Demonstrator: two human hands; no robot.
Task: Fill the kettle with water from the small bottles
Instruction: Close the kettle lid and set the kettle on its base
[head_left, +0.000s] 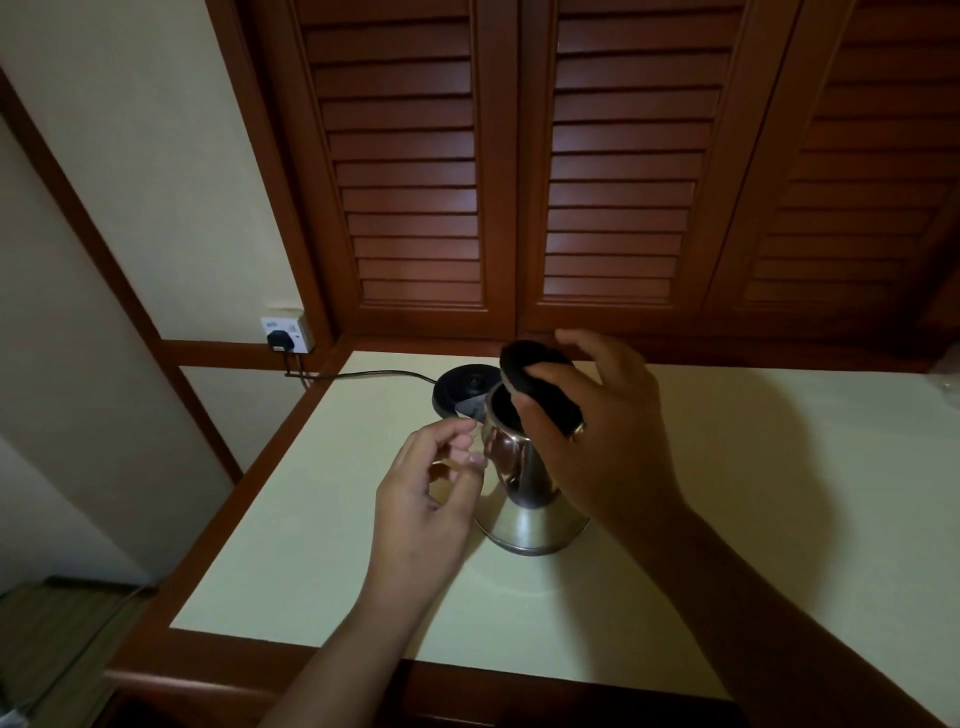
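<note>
Head view puts the kettle (524, 514) between your two hands, standing upright on the table (727, 519), its steel body just right of your left hand (431, 493) and under your right hand (618, 415). Its mouth is open and dark inside; you cannot see a water level from this angle.

Your right hand grips the lid (535, 374): the thumb presses its underside and the fingers curl over its top and far edge. The black lid is tilted up on edge above the mouth, toward the far side of your right hand. Whether it is still hinged to the kettle cannot be told, since your hand covers that part. You wear a ring (578, 429) on this hand.

Your left hand holds nothing. Its fingers are loosely curled, with the fingertips right beside the kettle's upper wall near the spout; whether they touch the metal is not clear.

Beyond your left fingertips, just behind the kettle, sits the black base (457, 387). Its cord (374, 374) runs away to the left of your left hand to a plug (279, 340) in a wall socket (298, 325).

Past both hands, louvred doors (618, 182) fill the wall. Far to the right of your right hand, at the frame's edge, something clear (948, 379) lies on the table, too cut off to identify.
</note>
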